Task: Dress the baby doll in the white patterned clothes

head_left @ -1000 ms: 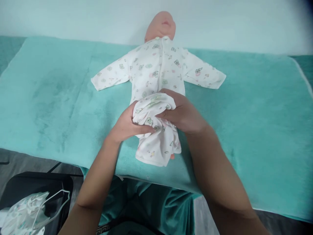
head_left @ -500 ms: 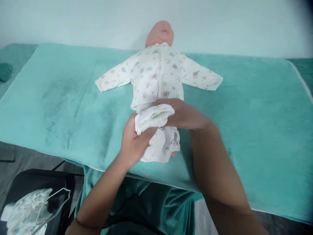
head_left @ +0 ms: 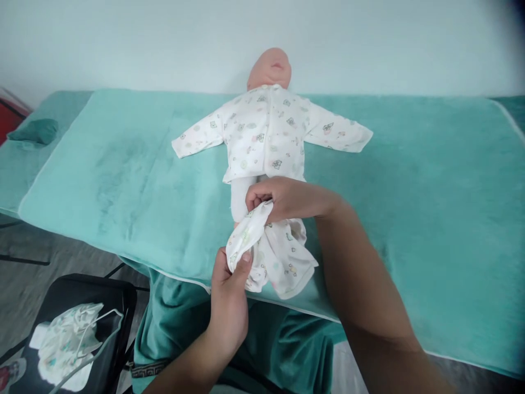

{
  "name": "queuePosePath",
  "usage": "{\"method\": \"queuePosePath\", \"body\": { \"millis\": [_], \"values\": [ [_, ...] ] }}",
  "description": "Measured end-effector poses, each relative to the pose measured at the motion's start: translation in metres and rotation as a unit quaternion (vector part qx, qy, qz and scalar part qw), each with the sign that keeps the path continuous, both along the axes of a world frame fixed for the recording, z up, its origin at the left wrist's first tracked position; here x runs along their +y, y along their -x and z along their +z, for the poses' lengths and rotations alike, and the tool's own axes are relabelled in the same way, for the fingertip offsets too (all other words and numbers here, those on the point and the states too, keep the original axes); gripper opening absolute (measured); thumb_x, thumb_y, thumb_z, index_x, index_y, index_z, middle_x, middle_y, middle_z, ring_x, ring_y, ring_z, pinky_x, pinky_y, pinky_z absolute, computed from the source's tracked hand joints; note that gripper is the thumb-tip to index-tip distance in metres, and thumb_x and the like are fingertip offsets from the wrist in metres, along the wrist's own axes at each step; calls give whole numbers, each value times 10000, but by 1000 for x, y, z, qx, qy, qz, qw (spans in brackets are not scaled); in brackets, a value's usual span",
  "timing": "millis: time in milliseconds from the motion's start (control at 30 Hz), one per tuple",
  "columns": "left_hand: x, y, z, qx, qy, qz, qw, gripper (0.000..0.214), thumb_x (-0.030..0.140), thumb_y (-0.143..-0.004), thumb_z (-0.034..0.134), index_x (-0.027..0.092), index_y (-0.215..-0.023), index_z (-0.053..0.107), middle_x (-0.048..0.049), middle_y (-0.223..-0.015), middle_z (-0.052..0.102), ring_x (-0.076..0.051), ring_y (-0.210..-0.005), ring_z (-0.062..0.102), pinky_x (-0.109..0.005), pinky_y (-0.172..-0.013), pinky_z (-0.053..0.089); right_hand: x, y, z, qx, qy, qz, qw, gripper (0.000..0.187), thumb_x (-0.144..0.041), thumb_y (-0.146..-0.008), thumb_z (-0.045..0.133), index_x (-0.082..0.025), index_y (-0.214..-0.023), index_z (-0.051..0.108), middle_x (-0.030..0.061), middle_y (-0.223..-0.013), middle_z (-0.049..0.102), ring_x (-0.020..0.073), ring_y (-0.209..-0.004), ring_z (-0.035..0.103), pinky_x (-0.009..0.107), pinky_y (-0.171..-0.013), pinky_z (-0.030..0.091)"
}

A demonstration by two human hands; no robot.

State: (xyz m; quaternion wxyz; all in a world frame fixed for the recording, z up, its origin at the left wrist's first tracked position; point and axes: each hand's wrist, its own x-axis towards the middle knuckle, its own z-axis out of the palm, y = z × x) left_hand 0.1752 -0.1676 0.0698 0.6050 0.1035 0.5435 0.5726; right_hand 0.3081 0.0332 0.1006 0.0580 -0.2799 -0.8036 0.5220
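The garment [head_left: 285,260] is white, printed with small figures, and bunched, lying over the doll's [head_left: 268,70] lower legs at the near edge of the green surface [head_left: 410,230]. The left hand [head_left: 230,282] pinches its lower left, the right hand [head_left: 283,200] its top. The left hand has dropped, uncovering a white-clad thigh [head_left: 241,198].

I look out from a camera worn on my head, facing forward and steeply down. My left hand [head_left: 229,295] and right hand [head_left: 289,198] sit close below it, mid-frame. The doll [head_left: 264,128] lies farther off; the pale wall [head_left: 262,22] spans the top, my lap [head_left: 287,339] the bottom edge.
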Motion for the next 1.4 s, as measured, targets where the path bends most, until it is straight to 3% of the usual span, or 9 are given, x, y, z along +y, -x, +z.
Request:
{"method": "queuePosePath", "body": {
  "millis": [167,300,533,667,800,967,1100,1267,1400],
  "values": [
    [-10,-6,-15,-15,26,3,1000,389,436,-856,790,233,-1161,661,-43,-1110,741,-193,-925,698,-292,-792,538,-2,3,1,-46,-11,34,998,168,-332,-759,725,-224,-888,722,3,-887,725,154,-747,599,269,-622,396],
    [-11,6,-27,69,27,6,997,348,455,-856,790,199,-1055,666,-9,-949,704,-140,-828,619,-249,-739,484,-4,6,1,-70,-34,39,996,206,-372,-779,706,-220,-916,730,13,-926,743,170,-786,620,278,-648,391],
    [-12,33,-14,178,33,-66,981,362,475,-871,777,219,-1113,694,-3,-1024,705,-148,-942,600,-246,-826,470,-9,8,0,-79,-72,26,994,194,-344,-750,701,-227,-901,735,-3,-912,747,168,-784,618,285,-683,374],
    [-7,34,-8,129,35,-58,989,324,465,-873,777,203,-1049,702,-3,-952,708,-154,-912,622,-253,-797,482,-11,9,0,-86,-91,28,992,138,-315,-757,668,-223,-847,719,-6,-824,726,161,-731,595,289,-655,344],
    [6,32,-9,16,8,-50,999,381,401,-875,779,182,-1179,707,-73,-1128,755,-226,-1051,694,-327,-918,535,-9,7,1,-80,-75,39,993,157,-324,-777,651,-225,-872,727,-11,-763,710,160,-700,595,289,-645,339],
    [23,27,-21,-119,-48,-41,991,492,355,-858,776,198,-1315,679,-97,-1252,754,-286,-1218,688,-397,-1078,519,-8,5,3,-63,-48,33,996,256,-444,-816,691,-229,-949,736,-5,-849,740,167,-749,623,284,-675,367],
    [28,23,-34,-144,-57,-47,987,534,432,-822,801,217,-1297,685,-82,-1176,774,-287,-1185,703,-401,-1061,536,-8,5,4,-51,-48,23,997,267,-458,-826,697,-224,-951,720,-3,-884,742,170,-786,634,278,-687,377],
    [35,45,-35,32,-93,-113,989,435,511,-878,751,216,-1190,678,-52,-1069,742,-217,-1009,702,-334,-907,552,-3,2,-1,-42,-31,20,998,264,-455,-824,692,-210,-922,686,-8,-788,693,158,-705,585,278,-647,355],
    [48,70,-31,323,-132,-163,923,348,543,-953,646,206,-1040,652,-11,-919,672,-160,-861,620,-277,-771,506,-1,2,-6,-27,-61,4,998,315,-494,-814,710,-211,-945,661,8,-876,691,178,-772,593,284,-660,360]
  ]
}}
